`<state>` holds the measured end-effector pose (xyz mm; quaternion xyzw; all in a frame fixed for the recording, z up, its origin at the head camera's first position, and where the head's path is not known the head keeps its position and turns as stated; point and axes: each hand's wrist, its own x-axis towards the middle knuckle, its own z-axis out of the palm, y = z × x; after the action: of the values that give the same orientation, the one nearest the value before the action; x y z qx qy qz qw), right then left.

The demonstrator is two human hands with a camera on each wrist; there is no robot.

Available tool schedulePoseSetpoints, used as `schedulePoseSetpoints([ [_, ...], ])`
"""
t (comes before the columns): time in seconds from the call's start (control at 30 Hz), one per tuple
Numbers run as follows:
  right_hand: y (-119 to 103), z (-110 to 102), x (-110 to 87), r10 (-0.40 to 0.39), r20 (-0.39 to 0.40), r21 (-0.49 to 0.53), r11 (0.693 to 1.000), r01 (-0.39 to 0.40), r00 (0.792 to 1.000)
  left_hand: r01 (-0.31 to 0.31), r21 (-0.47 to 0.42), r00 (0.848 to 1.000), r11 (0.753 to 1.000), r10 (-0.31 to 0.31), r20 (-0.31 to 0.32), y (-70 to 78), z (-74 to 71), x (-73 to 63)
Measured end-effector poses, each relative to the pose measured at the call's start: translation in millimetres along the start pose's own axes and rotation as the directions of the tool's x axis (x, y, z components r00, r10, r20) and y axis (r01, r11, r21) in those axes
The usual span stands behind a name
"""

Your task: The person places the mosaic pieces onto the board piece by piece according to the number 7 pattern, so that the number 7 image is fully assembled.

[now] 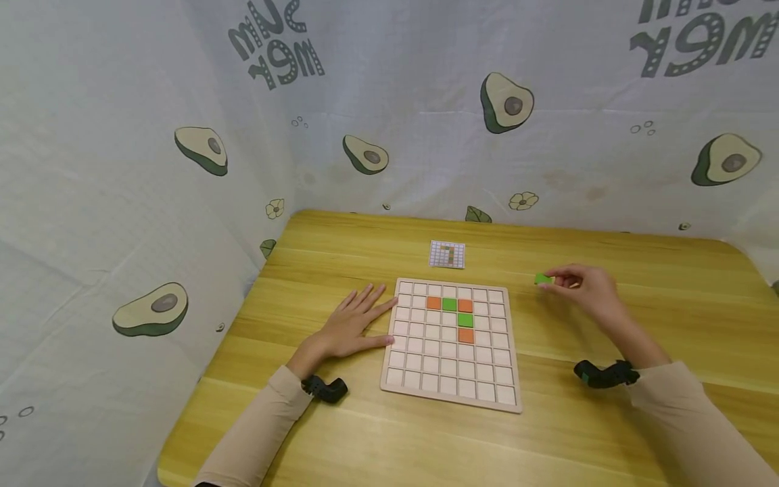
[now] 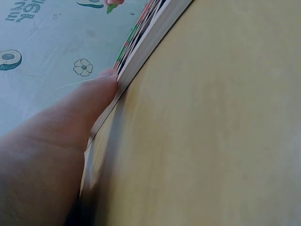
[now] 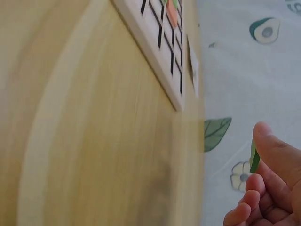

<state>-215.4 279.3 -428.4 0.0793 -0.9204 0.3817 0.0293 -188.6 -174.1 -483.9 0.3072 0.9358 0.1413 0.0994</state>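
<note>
A green square tile (image 1: 542,279) is pinched between the thumb and fingers of my right hand (image 1: 585,287), to the right of the board. The same tile (image 3: 254,157) appears edge-on in the right wrist view. My left hand (image 1: 349,326) lies with its fingers spread at the left edge of the wooden grid board (image 1: 450,400), its thumb (image 2: 106,84) touching the rim. In the board's grid sit three orange tiles, one of them at the lower end (image 1: 465,335), and two green tiles, one in the top row (image 1: 449,304). They form a bent line.
A small printed card (image 1: 447,254) with a coloured grid pattern lies behind the board. The wooden table (image 1: 341,433) ends at a white curtain (image 1: 414,81) with avocado prints. Each wrist wears a black camera, such as the right one (image 1: 602,374).
</note>
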Motion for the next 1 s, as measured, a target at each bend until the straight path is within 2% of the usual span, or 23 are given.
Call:
schedulePoseSetpoints([
  [0.27,-22,9,-18.1,-0.056,0.026,0.047,0.997,0.055,0.998,-0.007,-0.010,1.000,1.000,0.007,-0.001,0.0,1.0,0.0],
  [0.5,-40,28,-31.8,-0.112,0.055,0.058,0.992,0.109,0.992,-0.006,-0.006,1.000,1.000,0.006,-0.014,-1.9,1.8,-0.2],
  [0.83,-60,59,-47.9,-0.100,0.133,0.135,0.987,0.082,0.986,-0.004,-0.005,1.000,1.000,0.004,-0.013,-2.0,1.8,-0.7],
  [1.0,-68,71,-52.3,-0.120,0.157,0.195,0.977,0.088,0.980,-0.012,-0.019,1.000,1.000,0.011,-0.019,-1.4,-0.3,-1.2],
])
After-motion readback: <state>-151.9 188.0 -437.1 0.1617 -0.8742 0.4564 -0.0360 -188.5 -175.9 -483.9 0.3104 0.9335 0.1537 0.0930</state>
